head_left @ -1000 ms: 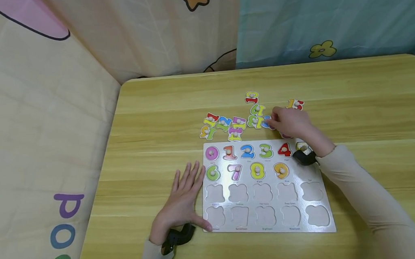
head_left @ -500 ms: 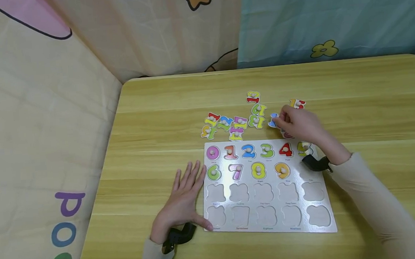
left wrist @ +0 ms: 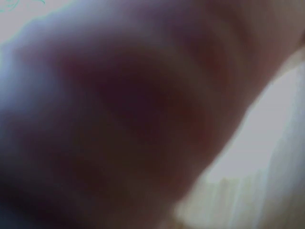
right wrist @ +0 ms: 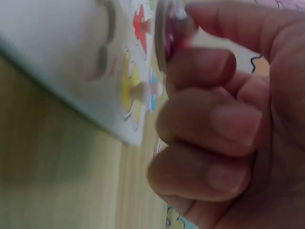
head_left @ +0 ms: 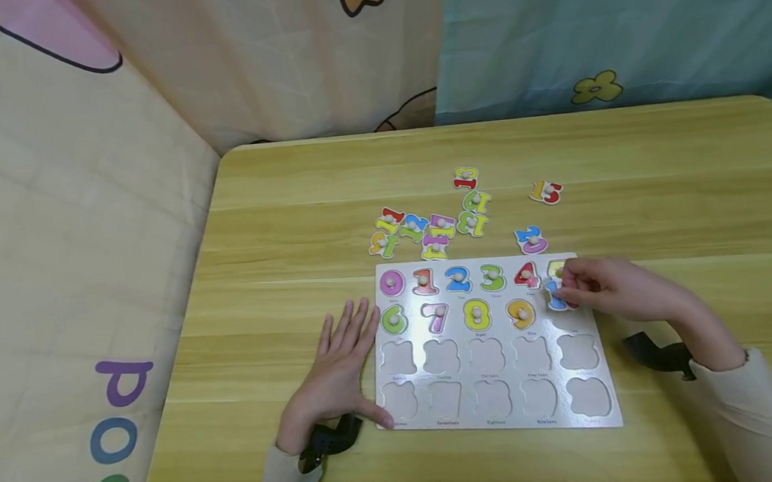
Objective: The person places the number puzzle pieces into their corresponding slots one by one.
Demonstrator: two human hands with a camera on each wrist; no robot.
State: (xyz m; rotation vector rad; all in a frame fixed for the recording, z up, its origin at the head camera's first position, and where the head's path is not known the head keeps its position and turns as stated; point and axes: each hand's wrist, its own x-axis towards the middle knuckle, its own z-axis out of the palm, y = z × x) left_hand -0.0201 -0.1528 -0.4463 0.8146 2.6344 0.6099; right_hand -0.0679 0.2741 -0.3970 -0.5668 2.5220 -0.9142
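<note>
My right hand (head_left: 624, 286) pinches a number puzzle piece (head_left: 555, 296) showing a blue 1; the fingers cover its other half. It is over the upper right of the white number puzzle board (head_left: 503, 430), near the yellow 5 (head_left: 555, 268). In the right wrist view the piece (right wrist: 163, 36) stands edge-on between thumb and finger, apart from the board. My left hand (head_left: 335, 373) lies with fingers spread at the board's left edge, its thumb on the lower left corner. Numbers 0 to 9 fill the upper recesses. The left wrist view is mostly blurred skin.
Beyond the board lie several loose two-digit pieces, among them a green 13 (head_left: 472, 223) and an orange-and-red 15 (head_left: 547, 192). A blue-and-purple 20 (head_left: 531, 240) lies close to the board's back edge. Curtains border the wooden table (head_left: 274, 204).
My right hand has carried the piece with the blue 1 from the loose pieces toward me and over the board's upper right, uncovering the 20. The left hand has stayed in place.
</note>
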